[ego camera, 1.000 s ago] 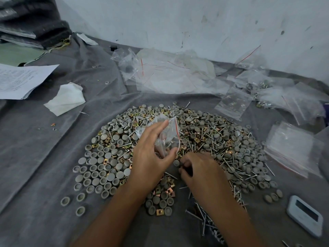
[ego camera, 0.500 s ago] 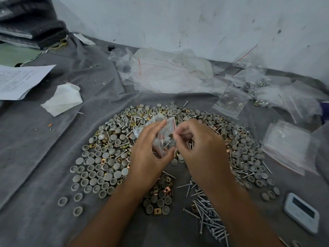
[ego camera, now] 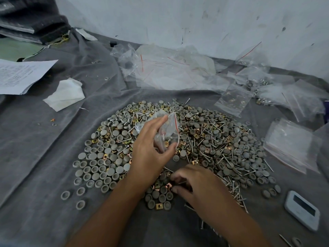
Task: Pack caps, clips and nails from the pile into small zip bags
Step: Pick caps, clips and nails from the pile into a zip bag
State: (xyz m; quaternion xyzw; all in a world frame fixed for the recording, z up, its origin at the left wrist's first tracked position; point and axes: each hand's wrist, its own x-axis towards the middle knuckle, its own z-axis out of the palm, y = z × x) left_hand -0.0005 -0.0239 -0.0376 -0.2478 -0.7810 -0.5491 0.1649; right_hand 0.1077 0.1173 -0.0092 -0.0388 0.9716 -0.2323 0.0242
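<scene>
A grey cloth (ego camera: pixel 44 148) is spread beneath a scuffed white wall, and papers (ego camera: pixel 21 75) are seen at far left. Across the middle, a large pile (ego camera: pixel 204 139) of caps, clips and nails is left unsorted, so most of the work is judged undone. Above it, a small zip bag (ego camera: pixel 167 129), partly filled, is pinched by the left hand (ego camera: pixel 151 150). Lower down, the right hand (ego camera: pixel 199 186) is curled over loose pieces; whether anything is gripped cannot be told. Rightward, filled bags (ego camera: pixel 231 100) and a stack of empty bags (ego camera: pixel 292 147) are laid out.
</scene>
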